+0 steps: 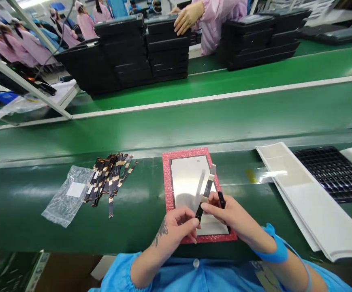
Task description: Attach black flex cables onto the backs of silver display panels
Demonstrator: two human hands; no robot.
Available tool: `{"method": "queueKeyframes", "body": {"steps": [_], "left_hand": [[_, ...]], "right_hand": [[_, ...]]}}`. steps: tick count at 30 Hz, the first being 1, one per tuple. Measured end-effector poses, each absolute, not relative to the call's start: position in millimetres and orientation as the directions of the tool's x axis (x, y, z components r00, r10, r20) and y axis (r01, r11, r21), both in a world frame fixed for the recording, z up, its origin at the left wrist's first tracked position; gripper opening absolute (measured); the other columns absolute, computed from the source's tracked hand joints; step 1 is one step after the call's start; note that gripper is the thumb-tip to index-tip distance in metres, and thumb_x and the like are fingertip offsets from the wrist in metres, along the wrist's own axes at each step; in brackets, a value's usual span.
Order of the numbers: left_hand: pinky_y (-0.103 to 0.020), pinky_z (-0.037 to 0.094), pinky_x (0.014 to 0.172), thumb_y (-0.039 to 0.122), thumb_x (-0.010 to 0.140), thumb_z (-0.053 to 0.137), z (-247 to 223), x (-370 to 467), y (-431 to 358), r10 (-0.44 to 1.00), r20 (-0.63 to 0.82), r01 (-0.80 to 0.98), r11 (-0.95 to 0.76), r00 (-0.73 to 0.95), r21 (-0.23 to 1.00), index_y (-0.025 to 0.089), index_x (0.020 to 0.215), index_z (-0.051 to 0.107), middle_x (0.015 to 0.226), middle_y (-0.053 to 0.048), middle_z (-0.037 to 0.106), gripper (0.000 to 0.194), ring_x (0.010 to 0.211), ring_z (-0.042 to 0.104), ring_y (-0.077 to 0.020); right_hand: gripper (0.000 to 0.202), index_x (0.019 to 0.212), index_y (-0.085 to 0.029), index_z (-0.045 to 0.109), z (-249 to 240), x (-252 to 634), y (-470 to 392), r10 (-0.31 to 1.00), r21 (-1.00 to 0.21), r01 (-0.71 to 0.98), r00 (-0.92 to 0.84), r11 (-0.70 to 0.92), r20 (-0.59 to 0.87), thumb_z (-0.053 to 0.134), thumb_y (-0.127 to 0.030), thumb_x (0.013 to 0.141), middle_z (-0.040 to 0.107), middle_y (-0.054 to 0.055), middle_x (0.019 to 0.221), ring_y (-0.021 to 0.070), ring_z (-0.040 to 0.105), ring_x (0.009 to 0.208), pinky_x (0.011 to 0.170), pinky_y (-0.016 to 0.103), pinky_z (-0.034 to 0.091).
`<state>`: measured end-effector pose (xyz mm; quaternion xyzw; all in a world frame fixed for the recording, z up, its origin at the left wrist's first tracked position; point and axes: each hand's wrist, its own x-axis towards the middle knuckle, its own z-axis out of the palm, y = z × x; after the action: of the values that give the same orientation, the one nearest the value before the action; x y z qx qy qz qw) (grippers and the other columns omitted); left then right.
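Along a glossy dark-green surface (145,221), a silver-faced panel (183,174) with a thin dark edge lies on a red bubble-wrap sheet (166,174). To the left, a clear plastic bag (62,207) with a white label sits against a loose heap of black-and-gold flex cables (110,174). On the right are long white sheets (315,202) and a black gridded tray (333,172). Beyond a pale rail (176,103), stacks of black trays (130,52) stand on a brighter green ledge (254,79); a co-worker's gloved hand (189,18) rests on one stack, and people in pink (86,20) fill the far left.

Above the panel, tilted with its upper end leaning right, is a single flex cable (208,188): narrow, flat, black, broken by pale gold bands, its blurred likeness mirrored in the silver. The left hand (180,225) pinches its lower end; the right hand (229,211), blue-strapped at the wrist, grips it between thumb and fingers.
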<state>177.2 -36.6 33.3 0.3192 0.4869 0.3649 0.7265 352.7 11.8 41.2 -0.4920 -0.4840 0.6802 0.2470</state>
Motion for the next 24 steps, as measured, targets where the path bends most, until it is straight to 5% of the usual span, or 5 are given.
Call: {"method": "queueKeyframes", "body": {"steps": [8,11,15,20,24], "left_hand": [[-0.023,0.049,0.049,0.054,0.075,0.067,24,173,-39,0.823,-0.499,-0.081,0.536,0.271,0.84,0.013,0.076,0.061,0.066,-0.005,0.061,0.041,0.05,0.054,-0.0116],[-0.027,0.051,0.06,0.035,0.086,0.056,16,164,-47,0.963,-0.22,0.222,0.184,0.153,0.958,0.016,0.091,0.067,0.082,-0.008,0.064,0.023,0.067,0.059,-0.0161],[-0.033,0.047,0.073,0.026,0.09,0.053,-1,157,-65,0.93,0.277,0.652,-0.368,0.243,0.663,0.015,0.112,0.064,0.092,-0.01,0.061,0.027,0.086,0.055,-0.021],[-0.032,0.043,0.073,0.023,0.093,0.048,-14,161,-77,0.875,0.373,0.751,-0.465,0.308,0.469,0.015,0.111,0.063,0.09,-0.01,0.058,0.025,0.084,0.051,-0.0198],[-0.03,0.042,0.072,0.021,0.093,0.05,-15,164,-76,0.875,0.385,0.741,-0.463,0.294,0.486,0.017,0.106,0.064,0.087,-0.008,0.058,0.02,0.082,0.051,-0.0186]], "right_hand": [[0.041,0.065,-0.017,0.047,32,354,15,0.779,-0.922,0.218,-0.493,-0.321,-0.388,0.062,-0.054,0.073,0.039,-0.002,0.058,0.0129,0.035,0.054,0.05,0.023,0.03],[0.034,0.064,-0.017,0.048,27,356,15,0.842,-0.951,0.262,-0.465,-0.165,-0.274,0.057,-0.047,0.078,0.045,0.001,0.068,0.016,0.043,0.061,0.055,0.026,0.038],[0.026,0.066,-0.017,0.052,14,353,10,0.865,-0.904,0.419,-0.482,0.088,-0.139,0.048,-0.032,0.087,0.049,0.008,0.089,0.0212,0.051,0.081,0.071,0.032,0.045],[0.019,0.07,-0.017,0.051,1,345,2,0.834,-0.824,0.541,-0.524,0.168,-0.174,0.047,-0.019,0.089,0.048,0.008,0.096,0.0202,0.053,0.083,0.072,0.032,0.047],[0.016,0.073,-0.016,0.053,-1,343,0,0.823,-0.793,0.576,-0.537,0.198,-0.184,0.048,-0.014,0.089,0.048,0.007,0.099,0.0199,0.055,0.084,0.073,0.032,0.049]]}}
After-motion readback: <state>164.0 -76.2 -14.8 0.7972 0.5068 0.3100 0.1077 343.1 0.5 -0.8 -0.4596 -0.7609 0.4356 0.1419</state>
